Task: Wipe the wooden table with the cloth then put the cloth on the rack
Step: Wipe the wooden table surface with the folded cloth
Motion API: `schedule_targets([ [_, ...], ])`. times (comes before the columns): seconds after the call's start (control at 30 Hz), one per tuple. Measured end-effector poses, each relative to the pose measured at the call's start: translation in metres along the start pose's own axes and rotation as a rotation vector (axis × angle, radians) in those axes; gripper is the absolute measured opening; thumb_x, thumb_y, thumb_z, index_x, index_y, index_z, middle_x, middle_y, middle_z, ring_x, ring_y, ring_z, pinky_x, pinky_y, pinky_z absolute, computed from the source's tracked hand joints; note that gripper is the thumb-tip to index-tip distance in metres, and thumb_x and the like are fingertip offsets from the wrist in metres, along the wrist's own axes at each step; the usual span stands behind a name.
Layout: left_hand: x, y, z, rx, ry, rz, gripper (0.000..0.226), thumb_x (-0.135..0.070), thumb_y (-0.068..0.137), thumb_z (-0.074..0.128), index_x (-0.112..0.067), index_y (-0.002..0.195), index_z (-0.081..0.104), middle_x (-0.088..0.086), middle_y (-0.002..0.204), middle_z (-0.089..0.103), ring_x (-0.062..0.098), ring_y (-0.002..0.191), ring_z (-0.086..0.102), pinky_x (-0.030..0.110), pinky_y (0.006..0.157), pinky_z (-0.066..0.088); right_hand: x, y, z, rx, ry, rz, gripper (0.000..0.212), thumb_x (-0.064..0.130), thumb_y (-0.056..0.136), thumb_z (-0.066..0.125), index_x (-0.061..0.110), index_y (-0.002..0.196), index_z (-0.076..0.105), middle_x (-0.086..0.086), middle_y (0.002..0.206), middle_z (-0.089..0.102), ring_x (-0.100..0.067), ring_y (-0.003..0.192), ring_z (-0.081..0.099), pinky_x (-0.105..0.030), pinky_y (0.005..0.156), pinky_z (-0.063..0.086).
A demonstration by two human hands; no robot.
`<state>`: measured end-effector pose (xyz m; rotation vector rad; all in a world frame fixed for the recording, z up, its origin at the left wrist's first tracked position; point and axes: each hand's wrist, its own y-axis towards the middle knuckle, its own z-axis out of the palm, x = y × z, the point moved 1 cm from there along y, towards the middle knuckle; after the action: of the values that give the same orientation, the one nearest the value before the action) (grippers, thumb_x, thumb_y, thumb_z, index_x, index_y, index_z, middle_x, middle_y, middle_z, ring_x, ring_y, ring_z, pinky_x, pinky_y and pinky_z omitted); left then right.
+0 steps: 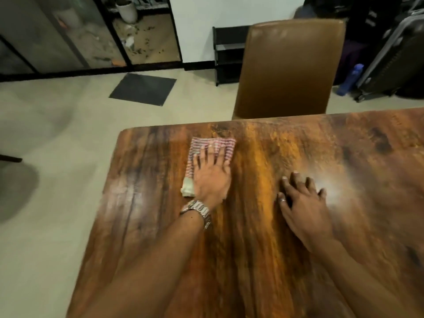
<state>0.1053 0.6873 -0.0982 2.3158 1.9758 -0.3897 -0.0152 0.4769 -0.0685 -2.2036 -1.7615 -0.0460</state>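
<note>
Cloth (212, 146), red-and-white striped, lies flat on the wooden table (263, 249) near its far left corner, and I have my left hand (212, 177) pressed on top of it, palm down, fingers spread. It is not a pinch or a fist: the hand is flattened onto the fabric, pushing it against the wood. A pale edge of the cloth sticks out just beside the heel of the hand, and a metal watch (197, 210) sits on that wrist.

Moving right, my right hand (302, 203) rests on bare wood well apart from the cloth, open and holding nothing, fingers splayed, a ring on one finger. I read it as a brace while the other hand wipes.

Beyond the far edge stands a brown chair (289, 67), pushed in close to the table. Behind it, against the wall, is a low black rack (226, 53); I take it for the rack the task means, though I cannot be sure.

As for progress, I judge I am in the wiping step. The surface is glossy with a bright glare patch near my right hand, and I cannot tell from that which parts are already wiped. The near side and the whole right stretch may yet need passes. Carrying the cloth to the rack is not yet done.
</note>
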Motion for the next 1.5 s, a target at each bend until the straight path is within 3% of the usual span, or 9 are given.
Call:
schedule_targets([
  [0.17,0.135,-0.005,-0.036,-0.093,0.048,-0.204,0.065,-0.047,0.099,0.013,-0.025,0.16,0.022,0.011,0.167,0.018,0.034,0.153,0.014,0.052,0.125,0.006,0.131,0.029,0.032,0.012,-0.003,-0.156,0.055,0.048,0.098,0.029,0.031,0.151,0.036,0.001,0.164,0.019,-0.034,0.151,0.01,-0.062,0.119,0.004],
  [0.33,0.191,0.009,-0.047,-0.108,0.025,-0.28,0.061,-0.046,0.103,0.018,-0.024,0.16,0.021,0.013,0.167,0.018,0.033,0.154,0.01,0.053,0.125,0.003,0.207,0.052,0.046,0.015,0.002,-0.242,0.053,0.048,0.102,0.031,0.032,0.152,0.03,0.001,0.165,0.011,-0.033,0.152,0.0,-0.064,0.118,-0.001],
  [0.5,0.215,0.048,-0.055,-0.116,-0.001,-0.379,0.058,-0.043,0.106,0.022,-0.023,0.161,0.016,0.014,0.168,0.013,0.037,0.154,0.005,0.054,0.124,0.003,0.208,0.069,0.046,0.02,0.012,-0.255,0.055,0.054,0.101,0.031,0.035,0.152,0.028,0.004,0.166,0.009,-0.027,0.153,-0.001,-0.06,0.12,-0.002],
  [0.73,0.198,0.095,-0.055,-0.075,0.072,-0.363,0.058,-0.041,0.106,0.02,-0.022,0.161,0.013,0.017,0.168,0.01,0.04,0.153,0.006,0.057,0.123,0.001,0.14,0.078,0.03,-0.032,0.03,-0.186,0.058,0.056,0.099,0.032,0.034,0.153,0.028,0.005,0.165,0.011,-0.024,0.153,0.001,-0.054,0.122,-0.001],
  [0.83,0.146,0.104,-0.045,-0.068,0.101,-0.231,0.057,-0.04,0.106,0.021,-0.023,0.161,0.015,0.015,0.168,0.011,0.038,0.154,0.007,0.056,0.123,0.001,0.106,0.078,0.022,-0.048,0.04,-0.158,0.058,0.056,0.1,0.031,0.034,0.153,0.028,0.005,0.165,0.011,-0.024,0.153,0.001,-0.054,0.122,-0.001],
  [1.07,-0.053,0.119,0.002,0.003,0.099,0.033,0.059,-0.043,0.105,0.017,-0.025,0.161,0.014,0.013,0.168,0.012,0.037,0.154,0.008,0.056,0.124,0.001,-0.004,0.059,-0.001,-0.096,0.071,-0.001,0.057,0.057,0.099,0.034,0.036,0.151,0.032,0.008,0.165,0.014,-0.023,0.153,0.005,-0.056,0.122,0.003],
  [1.27,-0.212,0.121,0.042,0.025,0.066,0.207,0.059,-0.041,0.104,0.021,-0.024,0.16,0.019,0.013,0.167,0.015,0.038,0.153,0.01,0.056,0.124,0.001,-0.11,0.03,-0.018,-0.148,0.077,0.098,0.055,0.054,0.099,0.035,0.033,0.15,0.035,0.006,0.164,0.018,-0.025,0.152,0.011,-0.055,0.122,0.007],
  [1.5,-0.374,0.126,0.081,0.051,0.062,0.352,0.058,-0.038,0.104,0.023,-0.022,0.16,0.019,0.014,0.168,0.011,0.039,0.153,0.006,0.057,0.123,-0.002,-0.181,0.041,-0.035,-0.179,0.066,0.19,0.053,0.048,0.099,0.039,0.032,0.149,0.038,0.002,0.163,0.023,-0.029,0.15,0.017,-0.057,0.119,0.012],
])
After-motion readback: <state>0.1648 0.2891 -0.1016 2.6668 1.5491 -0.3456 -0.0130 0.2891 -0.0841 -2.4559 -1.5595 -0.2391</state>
